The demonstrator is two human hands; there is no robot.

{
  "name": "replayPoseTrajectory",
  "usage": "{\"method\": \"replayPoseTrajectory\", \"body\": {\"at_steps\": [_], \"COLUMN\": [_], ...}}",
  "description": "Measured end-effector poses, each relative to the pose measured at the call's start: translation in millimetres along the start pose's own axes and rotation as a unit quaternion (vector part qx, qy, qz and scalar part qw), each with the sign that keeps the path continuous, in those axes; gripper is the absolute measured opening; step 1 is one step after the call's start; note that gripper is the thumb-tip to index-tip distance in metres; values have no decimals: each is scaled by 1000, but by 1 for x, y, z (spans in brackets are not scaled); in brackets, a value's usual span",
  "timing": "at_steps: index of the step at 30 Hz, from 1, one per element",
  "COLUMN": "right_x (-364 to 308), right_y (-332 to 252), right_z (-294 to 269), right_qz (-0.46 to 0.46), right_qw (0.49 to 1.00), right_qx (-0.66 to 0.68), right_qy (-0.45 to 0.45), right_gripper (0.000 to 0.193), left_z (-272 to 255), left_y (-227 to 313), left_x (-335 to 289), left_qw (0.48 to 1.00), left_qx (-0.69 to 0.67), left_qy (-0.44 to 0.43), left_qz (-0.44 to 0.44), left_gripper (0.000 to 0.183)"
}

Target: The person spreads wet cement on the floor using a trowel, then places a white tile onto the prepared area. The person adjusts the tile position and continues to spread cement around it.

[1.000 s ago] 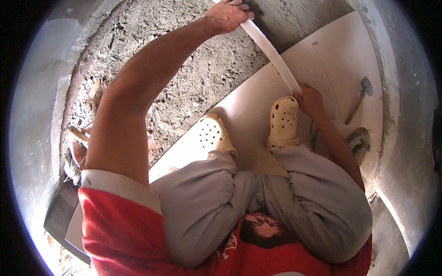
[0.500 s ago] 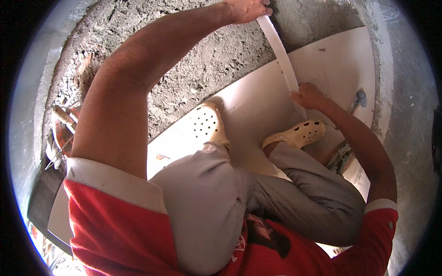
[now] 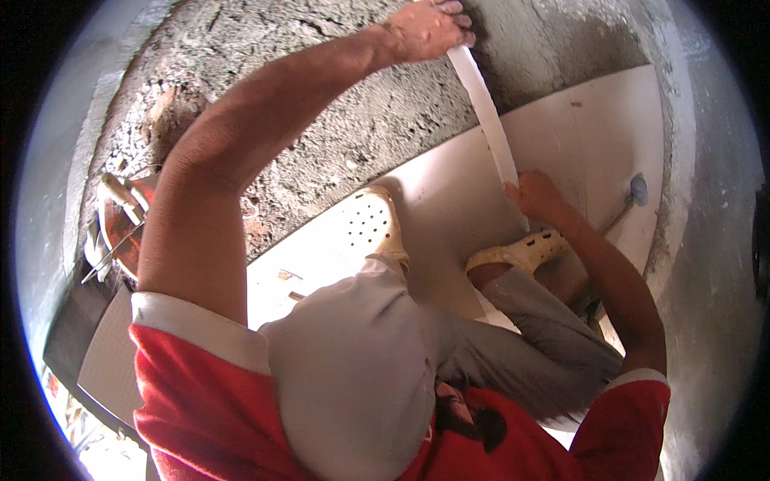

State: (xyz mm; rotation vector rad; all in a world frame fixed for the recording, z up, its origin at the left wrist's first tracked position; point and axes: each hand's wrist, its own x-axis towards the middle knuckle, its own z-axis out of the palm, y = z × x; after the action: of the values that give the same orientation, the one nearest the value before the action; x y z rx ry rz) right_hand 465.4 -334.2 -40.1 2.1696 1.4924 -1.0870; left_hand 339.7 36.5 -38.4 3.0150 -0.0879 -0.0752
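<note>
A long, narrow white strip [image 3: 484, 108] with a slightly rough edge reaches from the bare mortar across the large white tiles [image 3: 609, 128]. My left hand [image 3: 429, 32] is closed around its far end, over the mortar bed [image 3: 361, 112]. Closer to me, my right hand [image 3: 537, 199] grips the strip near its other end, above the tiles, fingers partly hidden. Whether the strip touches the surface beneath, I cannot tell.
My feet, in cream clogs [image 3: 373, 216], stand on the tiles. A mallet with a grey head [image 3: 638, 191] is at the right. A red container [image 3: 120, 236] with tool handles stands at the left. Smooth grey walls [image 3: 714, 264] rise at both sides.
The view has shifted, so the floor sits lower in the picture. My right hand has come slightly nearer to me; both hands still hold the strip.
</note>
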Motion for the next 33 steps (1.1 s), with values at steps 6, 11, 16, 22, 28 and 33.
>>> {"method": "replayPoseTrajectory", "body": {"at_steps": [6,11,16,22,28,33], "right_x": [1,0,-2,-3,1,-6], "right_y": [-20,-37,-76,-112,-125,-151], "right_z": [14,15,16,29,42,39], "right_qz": [-54,-58,-8,-39,-84,-129], "right_qw": [998,996,997,998,994,988], "right_qx": [7,65,44,24,46,77], "right_qy": [21,3,-62,-46,-57,-33], "right_gripper": [51,51,52,52,51,51], "left_z": [-3,-9,-6,-8,-8,-11], "left_y": [7,6,7,-1,1,6], "left_x": [-34,-49,-72,-102,-134,-152], "left_qw": [994,995,995,991,991,994], "left_qx": [105,39,33,57,103,77], "left_qy": [-9,-80,-72,-116,-80,-49], "left_qz": [-19,-36,-55,-42,-34,-54], "left_gripper": [35,38,45,40,31,30]}}
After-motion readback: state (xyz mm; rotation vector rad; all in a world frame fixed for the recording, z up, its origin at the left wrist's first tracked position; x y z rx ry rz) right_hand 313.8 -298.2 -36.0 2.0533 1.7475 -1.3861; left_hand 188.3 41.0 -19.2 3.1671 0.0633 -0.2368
